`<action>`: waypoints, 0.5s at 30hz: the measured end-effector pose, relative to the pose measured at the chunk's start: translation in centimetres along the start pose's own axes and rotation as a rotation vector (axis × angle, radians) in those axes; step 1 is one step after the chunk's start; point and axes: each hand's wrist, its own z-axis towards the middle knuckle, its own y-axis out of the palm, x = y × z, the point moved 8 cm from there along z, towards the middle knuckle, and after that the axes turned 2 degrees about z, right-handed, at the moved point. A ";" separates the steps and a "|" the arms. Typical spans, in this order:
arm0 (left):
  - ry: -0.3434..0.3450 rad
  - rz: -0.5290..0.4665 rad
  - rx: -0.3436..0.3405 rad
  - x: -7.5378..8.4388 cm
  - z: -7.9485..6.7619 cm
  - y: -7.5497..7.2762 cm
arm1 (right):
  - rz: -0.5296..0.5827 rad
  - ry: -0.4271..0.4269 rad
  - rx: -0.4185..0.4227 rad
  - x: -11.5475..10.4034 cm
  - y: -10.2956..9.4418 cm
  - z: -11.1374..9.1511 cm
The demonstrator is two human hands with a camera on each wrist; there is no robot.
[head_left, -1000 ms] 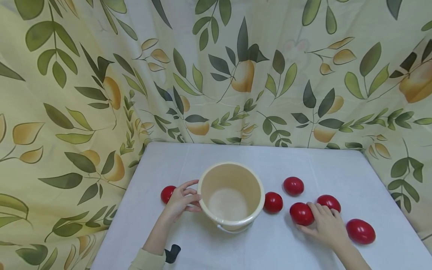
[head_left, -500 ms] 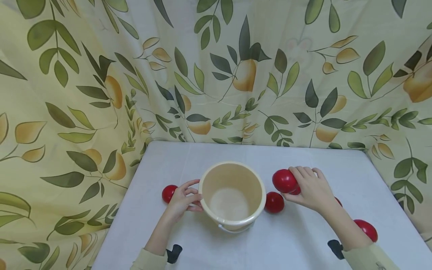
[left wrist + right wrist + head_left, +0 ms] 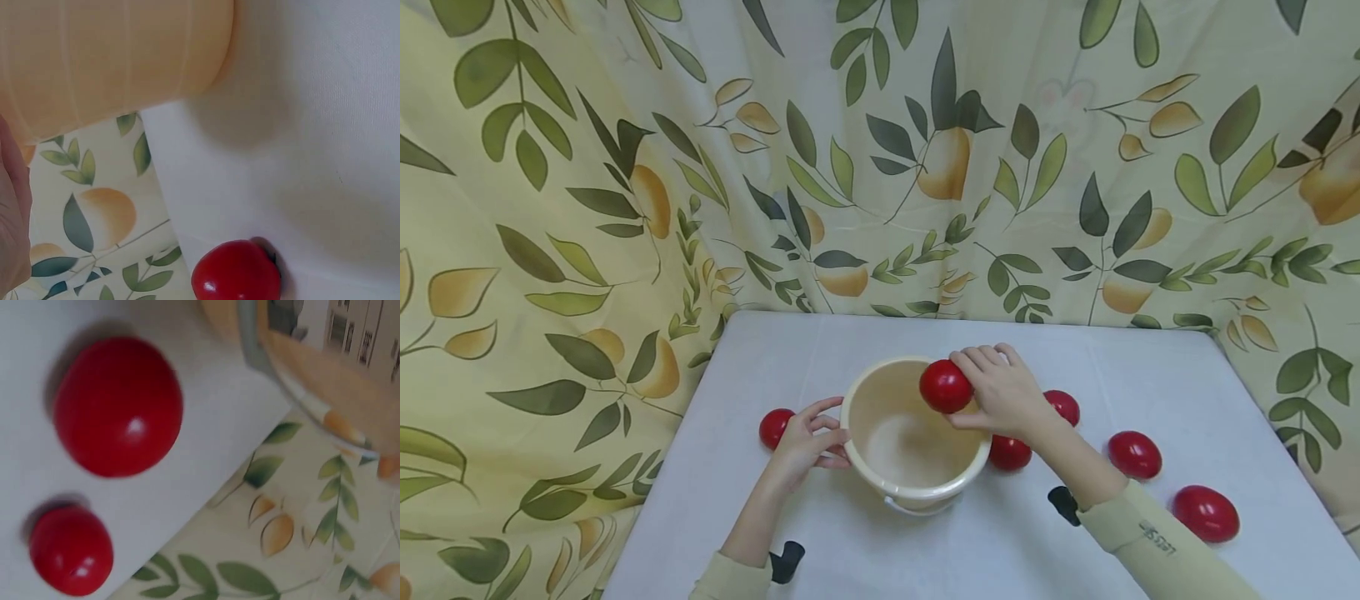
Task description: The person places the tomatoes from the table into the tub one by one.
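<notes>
A cream bucket (image 3: 880, 467) stands upright in the middle of the table with its handle folded down in front. My left hand (image 3: 801, 450) rests against the left side of its rim, fingers spread and touching. Over the bucket's opening, my right hand (image 3: 1003, 396) grips a red tomato (image 3: 945, 386). Behind the left hand lies another tomato (image 3: 776, 427), also visible as a tomato (image 3: 236, 272) with a dark stem in the left wrist view. The right wrist view shows two tomatoes (image 3: 119, 406) on the cloth; the held tomato is out of that view.
To the bucket's right lie more tomatoes: one close beside it (image 3: 1010, 452), one partly behind the right wrist (image 3: 1063, 407), and two farther right (image 3: 1135, 455). A white cloth covers the table (image 3: 820, 342). A leaf-patterned curtain (image 3: 880, 208) hangs behind.
My right hand has lifted a tomato from the right-hand group and carried it left, over the bucket's opening. The left hand and the bucket have stayed in place.
</notes>
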 end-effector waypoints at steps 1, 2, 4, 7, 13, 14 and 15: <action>0.002 0.000 -0.004 0.0 0.0 0.0 | -0.003 -0.020 -0.005 -0.6 0.4 0.3; 0.006 0.002 -0.007 0.1 0.0 0.1 | -0.005 -0.041 -0.009 -1.1 0.8 0.7; 0.015 0.010 -0.008 0.2 -0.1 0.1 | -0.013 -0.083 -0.014 -2.1 1.6 1.2; 0.025 0.025 -0.004 0.4 -0.2 0.1 | -0.033 -0.146 -0.023 -3.5 2.7 1.9; 0.023 0.044 0.010 0.5 -0.3 0.1 | -0.030 -0.231 -0.107 -5.8 4.9 2.8; 0.019 0.048 0.015 0.5 -0.4 0.1 | -0.024 -0.239 -0.127 -6.1 5.2 2.9; 0.018 0.052 0.018 0.5 -0.4 0.1 | -0.024 -0.249 -0.143 -6.4 5.6 3.0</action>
